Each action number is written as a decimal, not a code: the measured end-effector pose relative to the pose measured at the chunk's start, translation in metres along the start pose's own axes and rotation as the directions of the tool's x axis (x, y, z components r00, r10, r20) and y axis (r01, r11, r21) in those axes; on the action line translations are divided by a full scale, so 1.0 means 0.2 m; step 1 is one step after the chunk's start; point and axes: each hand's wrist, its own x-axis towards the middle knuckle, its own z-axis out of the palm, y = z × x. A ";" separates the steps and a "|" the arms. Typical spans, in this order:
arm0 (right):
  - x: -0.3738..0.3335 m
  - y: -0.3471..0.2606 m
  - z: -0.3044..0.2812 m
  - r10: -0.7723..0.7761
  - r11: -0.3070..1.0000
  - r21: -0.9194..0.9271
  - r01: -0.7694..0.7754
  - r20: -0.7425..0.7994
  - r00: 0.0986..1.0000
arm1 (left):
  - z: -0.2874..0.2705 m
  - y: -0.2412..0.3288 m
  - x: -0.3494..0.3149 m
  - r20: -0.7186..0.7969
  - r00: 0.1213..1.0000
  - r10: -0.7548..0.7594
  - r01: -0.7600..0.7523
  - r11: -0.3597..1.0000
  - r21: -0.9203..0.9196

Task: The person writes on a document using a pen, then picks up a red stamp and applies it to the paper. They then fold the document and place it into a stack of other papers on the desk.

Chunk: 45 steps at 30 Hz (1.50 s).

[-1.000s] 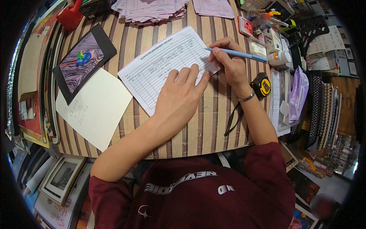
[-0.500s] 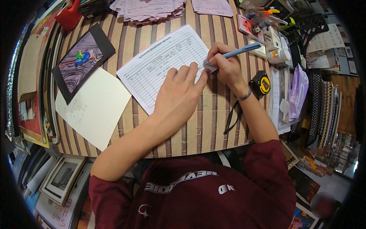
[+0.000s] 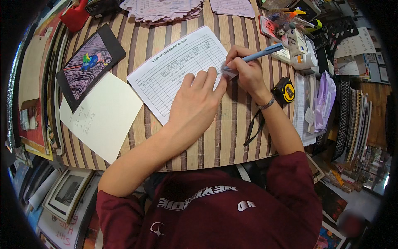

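Observation:
A white printed receipt form [image 3: 159, 89] with a ruled table and handwriting lies tilted on the striped table. My left hand [image 3: 197, 97] rests flat on its lower right part, fingers stretched out and holding nothing. At the form's right edge, my right hand [image 3: 248, 79] is closed around a blue pen [image 3: 267, 51]. Its writing tip is low by the paper, partly hidden by my fingers. To the left is a cream sheet [image 3: 114, 118] with pencilled figures. A dark-bordered picture [image 3: 99, 62] with a blue and green figure overlaps that sheet.
A yellow and black tape measure [image 3: 283, 90] with a black strap sits beside my right wrist. Pink slips [image 3: 166, 10] are piled at the far edge. Along the right stand a white bottle [image 3: 304, 61], small boxes, pens and a purple packet [image 3: 324, 101]. Frames and boards crowd the left side.
Almost nothing differs. The view has shifted very slightly; both hands keep their places, and the pen is still in my right hand at the form's right edge.

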 end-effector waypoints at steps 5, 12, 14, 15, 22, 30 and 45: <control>0.00 0.01 0.00 -0.029 1.000 -0.011 0.029 -0.009 1.000 | -0.01 0.00 0.00 0.009 1.000 0.003 -0.003 1.000 0.004; 0.00 0.02 -0.01 0.007 1.000 -0.004 -0.007 0.010 1.000 | -0.01 0.00 0.00 0.000 1.000 0.002 -0.002 1.000 -0.005; 0.00 0.01 0.00 -0.022 1.000 -0.018 0.022 -0.004 1.000 | 0.00 0.00 0.00 -0.009 1.000 0.001 -0.001 1.000 -0.009; 0.00 0.01 0.00 -0.036 0.999 -0.025 0.036 -0.012 0.999 | 0.00 0.00 0.00 -0.013 1.000 0.000 0.000 1.000 -0.012; 0.00 0.02 -0.01 -0.020 0.999 -0.028 0.020 -0.002 1.000 | 0.01 0.00 0.00 -0.017 1.000 0.003 -0.003 1.000 0.007; 0.01 0.01 -0.04 -0.014 1.000 0.014 0.015 -0.059 0.998 | 0.00 0.00 0.00 -0.006 1.000 0.000 0.000 1.000 -0.002; 0.01 0.03 -0.02 -0.057 0.996 -0.066 0.057 -0.005 0.998 | 0.00 0.00 0.00 -0.005 1.000 0.002 -0.002 1.000 0.015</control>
